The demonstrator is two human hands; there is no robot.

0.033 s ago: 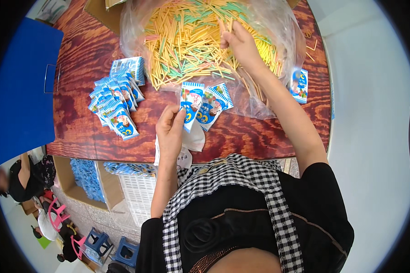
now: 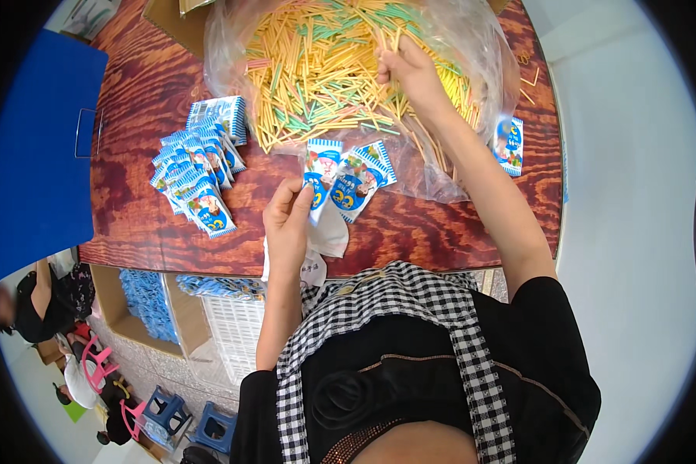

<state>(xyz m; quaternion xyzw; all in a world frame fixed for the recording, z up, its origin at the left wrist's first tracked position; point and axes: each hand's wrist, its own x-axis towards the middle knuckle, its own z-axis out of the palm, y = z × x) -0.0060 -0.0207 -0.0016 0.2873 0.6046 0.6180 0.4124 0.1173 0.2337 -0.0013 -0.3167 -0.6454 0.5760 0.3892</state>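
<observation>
My left hand (image 2: 288, 224) is closed on the lower edge of a small blue-and-white packet (image 2: 325, 158), held upright between thumb and fingers. Just right of it, a few more such packets (image 2: 356, 185) lie overlapping on the table. Over the far heap of thin yellow, green and pink sticks (image 2: 309, 73), my right hand (image 2: 412, 73) pinches a few yellow sticks (image 2: 395, 40) that point upward from its fingertips. The heap rests on a clear plastic bag (image 2: 224, 46) with its sides spread open.
A fanned pile of packets (image 2: 197, 174) lies at the left of the red wood-grained table (image 2: 410, 236). One packet (image 2: 509, 147) and a few loose sticks are near the right edge. Below the table stand a carton of blue wrappers (image 2: 143, 301) and a white crate (image 2: 236, 329). People sit at far lower left.
My right hand has shifted slightly to the right and nearer, with the sticks in its fingers. My left hand and its packet have barely moved.
</observation>
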